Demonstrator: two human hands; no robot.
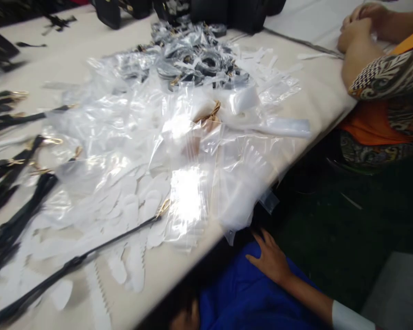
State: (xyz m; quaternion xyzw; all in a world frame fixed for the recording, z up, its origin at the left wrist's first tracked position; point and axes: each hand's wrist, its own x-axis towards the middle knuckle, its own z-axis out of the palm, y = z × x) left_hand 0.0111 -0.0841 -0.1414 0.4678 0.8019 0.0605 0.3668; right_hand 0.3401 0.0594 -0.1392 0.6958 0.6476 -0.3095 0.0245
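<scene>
My right hand (271, 259) lies on the blue cloth (241, 288) over my lap, below the table edge. Its fingers are spread and nothing shows in them. At the bottom edge, a small, dark, blurred part of my left hand (186, 318) shows beside the blue cloth; its fingers cannot be made out. On the table above lie a stack of clear plastic bags (189, 206), white cut strips (134, 256) and a long black strap (113, 243) with a gold-coloured clasp. The bags overhang the edge near my right hand.
Bagged coiled black straps (206, 62) are heaped toward the back, with black bags (227, 13) behind. More black straps with gold-coloured clasps (24, 197) lie at left. At right, another person's hands (363, 27) rest together by the table, above a patterned sleeve.
</scene>
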